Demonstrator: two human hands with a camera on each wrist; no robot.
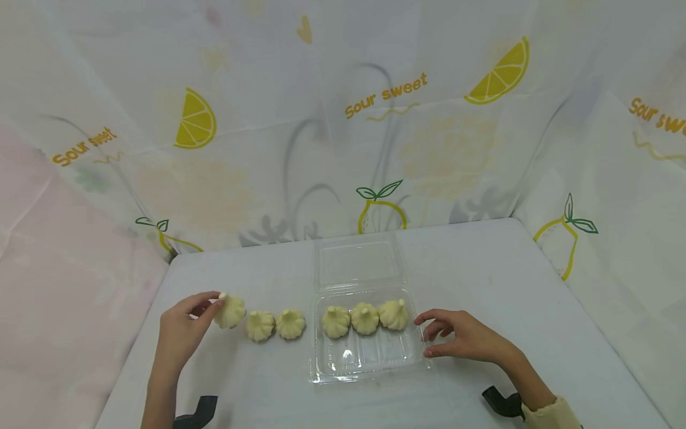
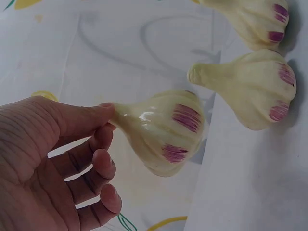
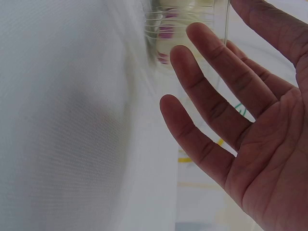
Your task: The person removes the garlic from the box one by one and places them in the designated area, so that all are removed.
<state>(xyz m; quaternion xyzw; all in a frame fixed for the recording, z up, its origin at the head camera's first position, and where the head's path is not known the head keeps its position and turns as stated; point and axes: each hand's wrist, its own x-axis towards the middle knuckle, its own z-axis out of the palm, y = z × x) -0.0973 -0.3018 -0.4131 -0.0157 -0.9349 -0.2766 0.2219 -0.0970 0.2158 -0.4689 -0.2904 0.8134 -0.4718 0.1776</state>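
Note:
Thumb and fingertips of my left hand [image 1: 181,328] pinch a pale garlic bulb [image 1: 231,313] by its stem. In the left wrist view this garlic bulb [image 2: 166,132] shows purple streaks and hangs apart from the table. Two more garlic bulbs, one nearer [image 1: 260,326] and one farther right [image 1: 290,324], rest on the table beside it. A clear plastic clamshell box [image 1: 370,360] holds three garlic bulbs [image 1: 365,319] in a row at its back. My right hand [image 1: 467,336] is at the box's right side, fingers loosely spread and holding nothing.
The box's transparent lid [image 1: 359,263] lies folded back toward the rear wall. White cloth covers the table [image 1: 471,268]. A lemon-print curtain [image 1: 321,149] stands behind and at both sides. Dark curved pieces [image 1: 502,402] show near each wrist.

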